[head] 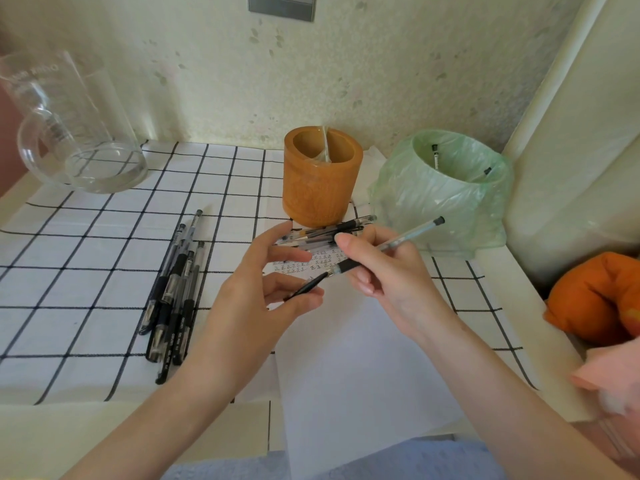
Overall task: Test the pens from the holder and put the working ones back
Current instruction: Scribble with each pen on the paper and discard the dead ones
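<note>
- Pen (pixel 388 244) sits in your right hand (pixel 384 268), gripped around its dark sleeve, tip aimed at your left hand (pixel 273 282), just above the paper (pixel 346 341).
- Your left hand pinches the black cap (pixel 304 289) between thumb and fingertips, close to the tip.
- Miss the cap and the tip could ink your fingers.
- More pens lie in a pile (pixel 173 289) on the checked cloth (pixel 86 271); others (pixel 325 233) lie just in front of the wooden holder (pixel 322 188). Mixing tested and untested ones is the likely slip.
- A lined bin (pixel 446 192) stands right beside the holder, so a working pen could land in the wrong one.
</note>
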Available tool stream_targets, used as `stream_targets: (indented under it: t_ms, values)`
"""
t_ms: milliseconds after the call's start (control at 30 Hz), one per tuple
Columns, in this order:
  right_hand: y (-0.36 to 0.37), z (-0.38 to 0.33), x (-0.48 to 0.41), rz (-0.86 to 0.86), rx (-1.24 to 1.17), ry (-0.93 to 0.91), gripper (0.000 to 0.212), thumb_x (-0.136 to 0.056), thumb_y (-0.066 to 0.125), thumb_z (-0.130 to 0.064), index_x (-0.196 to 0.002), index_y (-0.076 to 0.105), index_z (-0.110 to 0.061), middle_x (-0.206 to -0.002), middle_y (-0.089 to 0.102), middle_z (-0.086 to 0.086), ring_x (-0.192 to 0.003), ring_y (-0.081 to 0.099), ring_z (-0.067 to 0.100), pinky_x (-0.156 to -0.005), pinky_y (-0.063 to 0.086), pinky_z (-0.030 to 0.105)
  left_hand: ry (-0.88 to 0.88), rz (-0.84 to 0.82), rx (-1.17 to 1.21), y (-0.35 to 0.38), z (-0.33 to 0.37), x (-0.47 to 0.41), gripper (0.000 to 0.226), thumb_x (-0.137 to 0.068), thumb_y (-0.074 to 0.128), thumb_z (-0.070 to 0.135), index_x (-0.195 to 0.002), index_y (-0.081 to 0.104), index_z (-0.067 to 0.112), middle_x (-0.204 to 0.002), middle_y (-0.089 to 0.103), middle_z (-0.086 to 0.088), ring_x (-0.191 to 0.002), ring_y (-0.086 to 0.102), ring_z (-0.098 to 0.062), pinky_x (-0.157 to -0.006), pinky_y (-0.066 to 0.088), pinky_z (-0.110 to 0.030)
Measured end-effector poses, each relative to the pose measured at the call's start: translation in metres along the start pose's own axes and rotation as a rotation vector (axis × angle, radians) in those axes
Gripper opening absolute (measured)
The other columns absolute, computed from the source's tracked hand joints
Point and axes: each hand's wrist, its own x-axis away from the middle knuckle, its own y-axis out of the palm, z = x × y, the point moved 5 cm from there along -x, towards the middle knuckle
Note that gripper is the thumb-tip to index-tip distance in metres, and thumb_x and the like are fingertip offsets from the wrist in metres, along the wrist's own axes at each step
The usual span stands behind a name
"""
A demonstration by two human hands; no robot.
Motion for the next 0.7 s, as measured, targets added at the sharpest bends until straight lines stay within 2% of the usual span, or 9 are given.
stream_targets:
  t_ms: [100,167,233,300,367,467,600,633,700]
  values:
    - [0.007,0.004,0.002,-0.048,0.091,0.014,0.037,-0.086,0.065,-0.013,-0.056,0.043,-0.015,-0.040,0.042,0.000,-0.036,0.034,0.012,-0.038,0.027,0.016,0.018,-0.012,-0.056,0.003,0.001,0.001,0.070,-0.073,0.073,0.007,-0.129,0.042,0.035,-0.103,0.063,0.016,-0.083,0.067,-0.006,-0.078,0.049,-0.012]
    - [0.012,0.006,0.004,-0.109,0.122,0.031,0.031,-0.081,0.069,-0.023,-0.059,0.049,-0.016,-0.042,0.046,0.001,-0.037,0.038,0.013,-0.038,0.028,0.016,0.029,-0.007,-0.127,0.003,0.002,0.002,0.059,-0.075,0.073,0.009,-0.123,0.049,0.033,-0.102,0.064,0.016,-0.081,0.067,-0.002,-0.075,0.048,-0.008]
    - [0.016,0.007,0.005,-0.197,0.086,0.024,0.025,-0.076,0.071,-0.034,-0.067,0.058,-0.015,-0.051,0.057,0.004,-0.043,0.048,0.016,-0.038,0.030,0.017,0.029,0.006,-0.216,0.000,0.000,0.002,0.033,-0.080,0.068,0.017,-0.110,0.060,0.026,-0.095,0.067,0.014,-0.074,0.067,0.000,-0.071,0.050,-0.010]
    - [0.017,0.007,0.006,-0.246,0.032,0.018,0.025,-0.078,0.066,-0.034,-0.077,0.064,-0.010,-0.063,0.066,0.009,-0.054,0.061,0.019,-0.039,0.034,0.017,0.027,-0.014,-0.293,-0.003,-0.001,0.002,0.008,-0.086,0.059,0.025,-0.091,0.066,0.025,-0.075,0.069,0.010,-0.060,0.065,-0.002,-0.060,0.051,-0.015]
    - [0.017,0.006,0.007,-0.239,0.026,0.029,0.024,-0.079,0.062,-0.029,-0.082,0.065,-0.005,-0.065,0.068,0.009,-0.056,0.062,0.018,-0.039,0.036,0.018,0.051,-0.012,-0.370,-0.004,-0.002,0.003,0.015,-0.088,0.055,0.031,-0.076,0.063,0.028,-0.060,0.063,0.006,-0.047,0.056,-0.006,-0.048,0.043,-0.016]
    - [0.016,0.007,0.009,-0.206,0.043,0.052,0.040,-0.075,0.064,-0.028,-0.089,0.062,0.009,-0.057,0.061,0.003,-0.047,0.051,0.013,-0.039,0.033,0.018,0.071,-0.006,-0.508,-0.003,-0.001,0.004,0.027,-0.083,0.045,0.049,-0.070,0.056,0.029,-0.048,0.050,0.006,-0.049,0.048,-0.008,-0.046,0.033,-0.019]
    - [0.015,0.010,0.011,-0.214,0.067,0.058,0.048,-0.076,0.065,-0.026,-0.092,0.058,0.018,-0.054,0.056,0.002,-0.044,0.045,0.010,-0.040,0.033,0.017,0.055,-0.067,-0.607,0.004,-0.002,0.005,0.025,-0.089,0.042,0.041,-0.066,0.043,0.032,-0.057,0.052,0.035,-0.053,0.049,-0.003,-0.050,0.031,-0.020]
    - [0.016,0.010,0.012,-0.221,0.071,0.061,0.047,-0.076,0.065,-0.026,-0.092,0.057,0.018,-0.055,0.056,0.002,-0.045,0.045,0.010,-0.040,0.033,0.017,0.057,-0.073,-0.617,0.005,-0.002,0.006,0.025,-0.090,0.041,0.040,-0.066,0.042,0.032,-0.056,0.053,0.031,-0.051,0.048,-0.005,-0.050,0.032,-0.020]
    - [0.016,0.012,0.012,-0.230,0.076,0.065,0.045,-0.077,0.065,-0.026,-0.092,0.059,0.015,-0.056,0.056,0.002,-0.046,0.046,0.010,-0.041,0.033,0.017,0.062,-0.065,-0.602,0.005,-0.001,0.007,0.026,-0.089,0.040,0.043,-0.066,0.042,0.030,-0.048,0.050,0.010,-0.048,0.045,-0.010,-0.051,0.033,-0.021]
